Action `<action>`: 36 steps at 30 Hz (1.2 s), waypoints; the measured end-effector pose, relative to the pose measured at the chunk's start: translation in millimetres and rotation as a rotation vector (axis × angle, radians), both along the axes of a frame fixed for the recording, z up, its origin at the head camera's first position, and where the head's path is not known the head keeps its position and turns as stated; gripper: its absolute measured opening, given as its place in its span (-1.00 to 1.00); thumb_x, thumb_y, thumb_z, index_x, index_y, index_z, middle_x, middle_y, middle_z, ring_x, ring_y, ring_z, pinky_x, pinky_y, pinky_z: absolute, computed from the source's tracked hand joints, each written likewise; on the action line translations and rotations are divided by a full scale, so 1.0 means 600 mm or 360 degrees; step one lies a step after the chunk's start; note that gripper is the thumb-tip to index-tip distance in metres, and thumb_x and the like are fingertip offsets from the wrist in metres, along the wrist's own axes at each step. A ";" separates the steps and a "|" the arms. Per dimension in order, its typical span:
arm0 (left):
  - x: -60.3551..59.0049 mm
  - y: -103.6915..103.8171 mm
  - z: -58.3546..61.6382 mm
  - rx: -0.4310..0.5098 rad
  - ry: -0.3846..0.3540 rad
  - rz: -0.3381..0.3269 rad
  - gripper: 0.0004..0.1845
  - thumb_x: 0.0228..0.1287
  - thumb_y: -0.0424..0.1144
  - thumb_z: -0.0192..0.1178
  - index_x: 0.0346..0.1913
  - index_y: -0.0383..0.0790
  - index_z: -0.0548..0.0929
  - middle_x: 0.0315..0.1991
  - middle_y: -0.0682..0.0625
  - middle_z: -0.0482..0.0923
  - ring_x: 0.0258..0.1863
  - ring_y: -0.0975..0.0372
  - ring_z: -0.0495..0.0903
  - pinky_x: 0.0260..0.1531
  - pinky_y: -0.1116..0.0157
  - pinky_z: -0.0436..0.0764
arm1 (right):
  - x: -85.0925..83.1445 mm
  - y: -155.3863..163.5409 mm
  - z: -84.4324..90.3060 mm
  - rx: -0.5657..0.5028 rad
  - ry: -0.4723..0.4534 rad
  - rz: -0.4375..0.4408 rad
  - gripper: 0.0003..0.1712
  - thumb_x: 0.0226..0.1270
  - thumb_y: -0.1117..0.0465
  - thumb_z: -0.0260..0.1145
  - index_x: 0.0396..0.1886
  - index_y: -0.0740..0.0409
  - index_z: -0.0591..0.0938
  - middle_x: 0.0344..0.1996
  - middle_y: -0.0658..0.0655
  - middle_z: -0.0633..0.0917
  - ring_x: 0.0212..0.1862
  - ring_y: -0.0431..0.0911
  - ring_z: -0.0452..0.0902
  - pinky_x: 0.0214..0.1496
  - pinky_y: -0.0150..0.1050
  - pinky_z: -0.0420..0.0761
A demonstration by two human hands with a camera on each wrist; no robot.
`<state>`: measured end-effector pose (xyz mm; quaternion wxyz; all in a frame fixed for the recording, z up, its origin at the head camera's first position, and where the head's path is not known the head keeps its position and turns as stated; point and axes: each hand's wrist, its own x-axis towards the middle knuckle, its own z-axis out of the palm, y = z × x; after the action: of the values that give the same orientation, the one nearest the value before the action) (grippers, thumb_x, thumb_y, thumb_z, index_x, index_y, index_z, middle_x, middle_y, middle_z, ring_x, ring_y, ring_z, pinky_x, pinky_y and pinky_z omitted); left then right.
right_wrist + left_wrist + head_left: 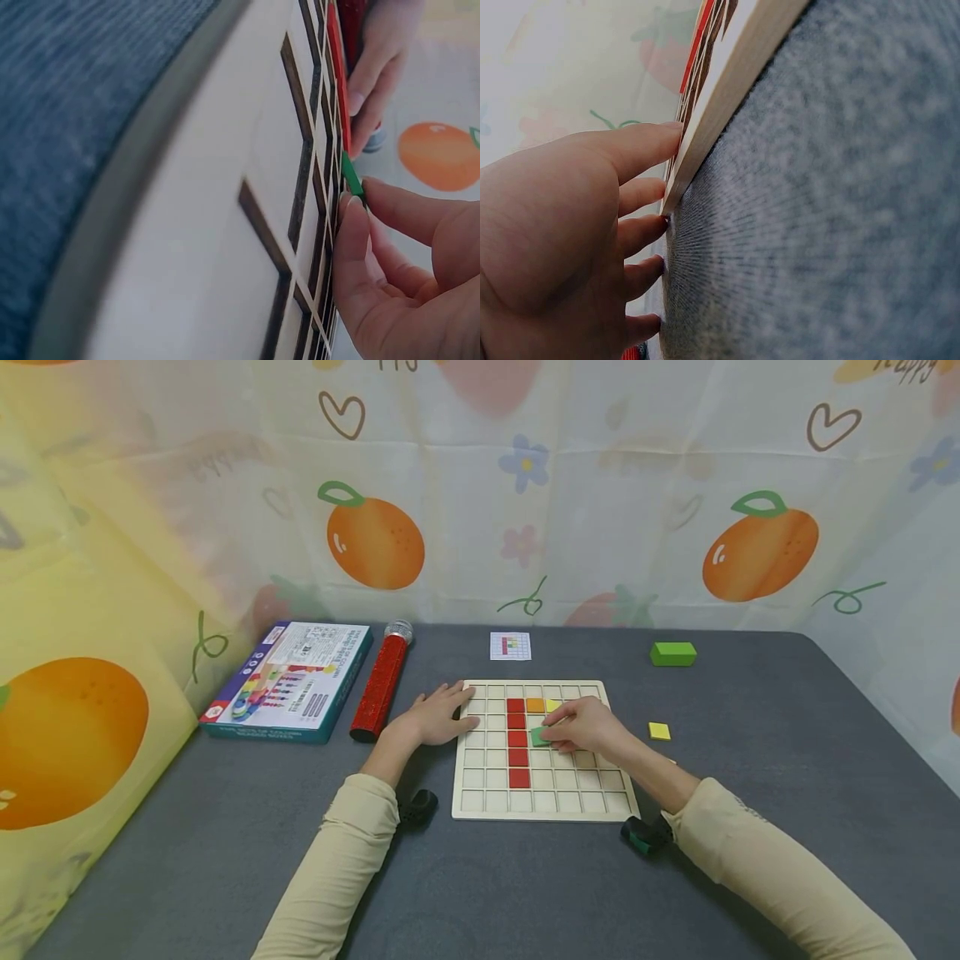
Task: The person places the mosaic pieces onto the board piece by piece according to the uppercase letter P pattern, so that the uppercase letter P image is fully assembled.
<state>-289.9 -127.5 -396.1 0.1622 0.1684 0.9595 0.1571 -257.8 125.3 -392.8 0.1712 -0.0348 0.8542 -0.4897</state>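
A green tile (538,737) is pinched between the thumb and fingertips of the right hand (583,725), tilted on edge over a cell of the wooden grid board (480,802), just right of the column of red tiles (517,742). In the right wrist view the green tile (352,175) is seen held at its edge, not yet lying flat in a cell. An orange tile (535,705) and a yellow tile (553,705) are already seated in the top row beside the red column. The step in hand is judged to be the placing of the green piece; a slight lowering and squaring of the tile to its cell is what the next move seems to call for, so that it drops in flush rather than catching on the ribs.

The board is steadied by the left hand (438,716), laid flat with its fingers straight and slightly spread, their tips pressed against the board's left edge (705,142).

A pattern card (510,646) is set beyond the board. A loose yellow tile (659,731) and a green block (672,653) are left to the right, well apart. A red glittery microphone (381,683) and the game box (288,681) are laid to the left. Everything is borne by a dark grey felt-like surface (225,827), enclosed by a curtain printed with oranges (375,543), hearts and flowers.
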 end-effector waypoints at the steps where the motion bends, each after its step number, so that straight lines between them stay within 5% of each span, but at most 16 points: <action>1: 0.000 0.000 0.000 0.0000 -0.0001 -0.0001 -0.27 0.39 0.04 0.03 0.50 -0.14 0.06 0.50 -0.13 -0.07 0.46 -0.03 -0.15 0.33 -0.13 -0.17 | 0.000 0.000 0.000 0.0005 0.0005 0.0005 -0.74 0.19 0.31 0.40 -0.15 0.36 0.65 -0.44 0.16 0.69 -0.47 -0.12 0.62 -0.35 -0.28 0.64; 17: 0.000 0.001 0.000 0.0004 -0.0017 0.0003 -0.26 0.38 0.04 0.04 0.51 -0.12 0.06 0.50 -0.12 -0.08 0.46 -0.02 -0.16 0.33 -0.12 -0.18 | 0.001 0.000 0.002 0.0048 0.0013 0.0011 -0.74 0.29 0.27 0.32 -0.09 0.35 0.67 -0.38 0.16 0.69 -0.39 -0.14 0.61 -0.30 -0.29 0.64; 26: -0.001 -0.001 -0.001 -0.0002 -0.0012 -0.0004 -0.26 0.39 0.05 0.03 0.51 -0.13 0.06 0.50 -0.12 -0.08 0.46 -0.03 -0.16 0.33 -0.12 -0.17 | -0.002 0.006 0.000 -0.0081 -0.0042 0.0017 -0.72 0.32 0.27 0.29 -0.05 0.37 0.64 -0.35 0.19 0.68 -0.37 -0.10 0.60 -0.28 -0.29 0.64; 36: -0.001 -0.002 -0.002 -0.0004 -0.0009 -0.0016 -0.27 0.40 0.06 0.01 0.51 -0.14 0.05 0.50 -0.13 -0.09 0.46 -0.04 -0.16 0.33 -0.13 -0.15 | -0.010 0.061 0.009 -0.0326 -0.0131 0.0281 -0.48 0.42 0.10 0.20 0.19 0.40 0.47 -0.07 0.27 0.63 -0.08 0.01 0.58 -0.03 -0.18 0.59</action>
<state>-290.8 -128.5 -397.3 0.1658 0.1724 0.9584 0.1556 -264.0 161.7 -387.3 0.2441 -0.1069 0.7857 -0.5582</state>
